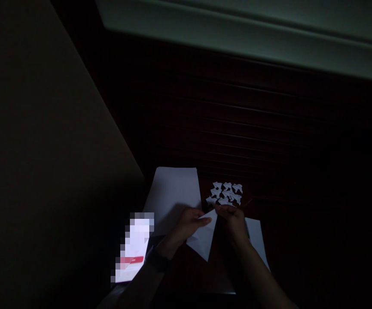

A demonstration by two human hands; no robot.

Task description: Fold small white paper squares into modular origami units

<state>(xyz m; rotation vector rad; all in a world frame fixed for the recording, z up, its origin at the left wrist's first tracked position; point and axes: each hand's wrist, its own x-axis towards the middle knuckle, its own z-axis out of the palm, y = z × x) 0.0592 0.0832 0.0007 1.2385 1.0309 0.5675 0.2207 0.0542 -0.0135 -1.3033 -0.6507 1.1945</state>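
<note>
A folded sheet of white paper (205,240) hangs between my two hands, its lower corner pointing down toward me. My left hand (190,223) grips its left edge, with the thumb lying across the front. At the top corner, the fingertips of my right hand (233,216) pinch the same paper. Just beyond my right hand lie several small folded white paper pieces (227,194), set out in rough rows on the dark table. A large stack of white paper (175,189) lies beyond my left hand. The exact folds are hard to make out in the dim light.
A lit screen (132,253), partly blurred out, stands left of my left forearm. Another white sheet (257,240) lies beside my right wrist. A dark slatted surface (237,107) rises behind the table, and a pale wall (60,128) is at the left.
</note>
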